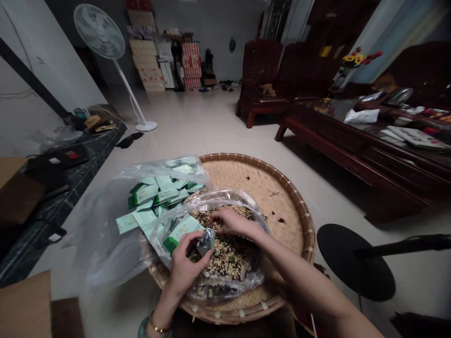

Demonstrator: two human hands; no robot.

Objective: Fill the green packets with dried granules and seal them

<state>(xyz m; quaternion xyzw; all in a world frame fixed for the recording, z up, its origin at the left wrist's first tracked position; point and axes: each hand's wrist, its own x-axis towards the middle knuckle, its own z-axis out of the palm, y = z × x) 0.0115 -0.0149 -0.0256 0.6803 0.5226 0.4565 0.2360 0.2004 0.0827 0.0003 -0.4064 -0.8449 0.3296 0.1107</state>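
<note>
My left hand (186, 260) grips a small foil-lined sachet (206, 241) between thumb and fingers, its silvery mouth upward. Just beside it, my right hand (230, 221) reaches down at a clear plastic bag (243, 284) of loose dry mix (225, 258), dark bits with pale grains. Its fingers are curled together at the mix, close to the sachet; what they hold is hidden. Light green sachets (158, 193) lie heaped to the left in another clear bag (105, 253). One green sachet (183, 230) rests by my left hand. Both bags sit on a round woven bamboo tray (282, 197).
A black round stand base (355, 263) is on the floor right of the tray. Cardboard boxes (26, 300) stand at the lower left, by a dark stone ledge (98, 150). A white fan (146, 126) stands ahead. A dark wooden table (352, 155) is at the right.
</note>
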